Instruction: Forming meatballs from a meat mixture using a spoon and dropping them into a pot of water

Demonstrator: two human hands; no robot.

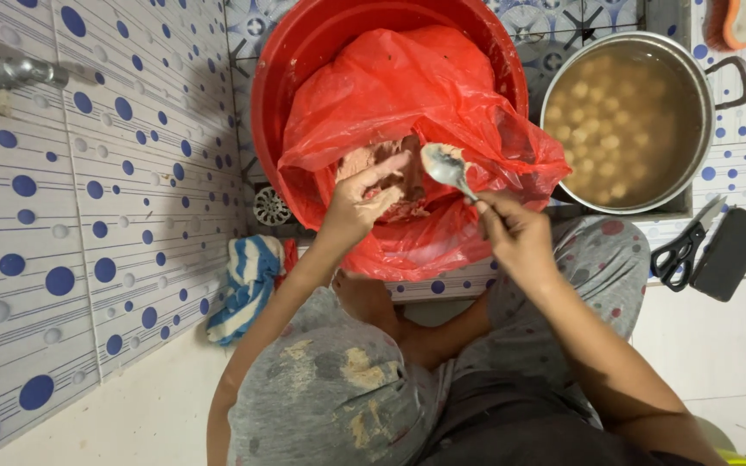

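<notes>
Pinkish minced paste (383, 164) sits inside a crumpled red plastic bag (407, 95) lining a round red plastic basin (282, 78). Left hand (357, 203), paste-coated, fingers curled on a lump of it. Right hand (511, 229) pinched shut on a metal spoon (446, 168), bowl smeared. Bag folds hide most of the paste. Right of the basin: steel pot (628, 121) of cloudy broth with pale balls; black scissors (684, 250); basin top cut off.

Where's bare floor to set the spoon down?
Bare floor lies right of the scissors and dark flat case, and lower left by the striped cloth. Crowded: red basin, pot and both hands, left hand, right hand holding the spoon.
</notes>
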